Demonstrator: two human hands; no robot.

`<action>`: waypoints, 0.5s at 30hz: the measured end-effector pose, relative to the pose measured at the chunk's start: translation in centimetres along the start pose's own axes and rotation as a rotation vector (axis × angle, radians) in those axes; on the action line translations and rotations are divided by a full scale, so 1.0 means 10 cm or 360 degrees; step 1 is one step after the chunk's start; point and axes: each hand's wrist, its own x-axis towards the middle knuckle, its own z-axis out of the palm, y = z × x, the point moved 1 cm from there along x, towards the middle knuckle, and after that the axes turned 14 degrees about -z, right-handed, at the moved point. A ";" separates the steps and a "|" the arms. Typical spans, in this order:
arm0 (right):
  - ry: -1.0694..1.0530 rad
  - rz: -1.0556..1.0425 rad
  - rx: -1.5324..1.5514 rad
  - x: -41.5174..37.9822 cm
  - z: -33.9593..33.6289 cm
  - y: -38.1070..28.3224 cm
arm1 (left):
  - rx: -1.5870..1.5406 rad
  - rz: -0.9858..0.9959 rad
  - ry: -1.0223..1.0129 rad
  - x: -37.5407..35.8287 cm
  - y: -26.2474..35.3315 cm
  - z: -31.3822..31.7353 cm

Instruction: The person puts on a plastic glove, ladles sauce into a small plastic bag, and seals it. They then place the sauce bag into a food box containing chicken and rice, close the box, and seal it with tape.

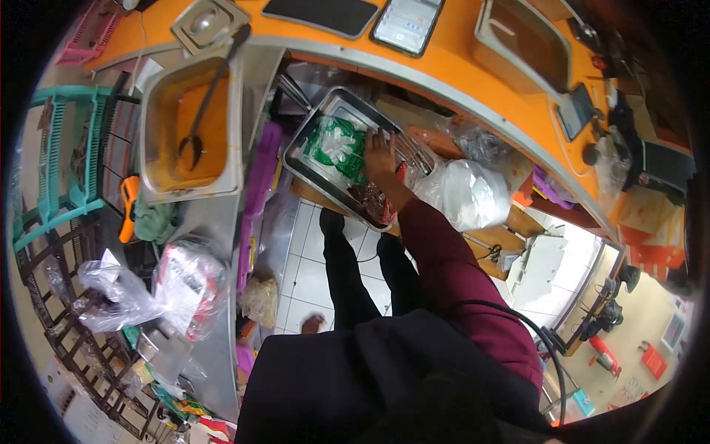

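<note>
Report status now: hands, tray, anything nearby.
Right hand reaching into metal tray, over green packets. Left hand not in view. White plastic bag right beside tray.

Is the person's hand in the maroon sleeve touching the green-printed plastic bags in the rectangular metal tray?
Touching. The head view shows the right hand lying directly on the green-printed plastic bags inside the rectangular metal tray, no gap visible.

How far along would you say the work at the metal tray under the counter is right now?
Already done: green-printed packets lie in the metal tray. In hand: the right hand reaches into the tray beside them, over dark pieces near its lower end. Whether it grips anything cannot be told. Left: those dark pieces remain in the tray. The left hand is out of view.
</note>
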 end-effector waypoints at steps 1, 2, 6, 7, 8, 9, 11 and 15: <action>-0.0182 0.0039 0.0196 0.06 -0.01 -0.07 | 0.0154 0.0264 0.0303 0.15 -0.01 -0.01; -0.0356 0.0084 0.0387 0.15 -0.16 -0.13 | 0.0004 0.0287 0.0582 0.34 0.20 -0.21; 0.0229 -0.0237 0.0346 -0.22 -0.24 -0.73 | -0.1888 -0.0182 0.0232 0.80 1.69 -0.92; 0.0426 -0.0393 0.0342 -0.32 -0.40 -0.80 | -0.2004 -0.0078 0.0156 0.88 2.10 -1.06; 0.0436 -0.0439 0.0625 -0.39 -0.44 -0.83 | -0.1958 0.0080 0.0160 1.02 2.40 -1.14; 0.0451 -0.0485 0.0902 -0.42 -0.47 -0.84 | -0.1752 0.0369 0.0331 1.22 2.61 -1.16; 0.0167 -0.0485 0.1686 -0.35 -0.30 -0.73 | -0.1213 0.0620 0.0907 1.47 2.99 -1.18; 0.0059 0.0123 0.1564 0.14 0.20 -0.31 | -0.0366 0.0537 0.1229 1.67 3.32 -1.34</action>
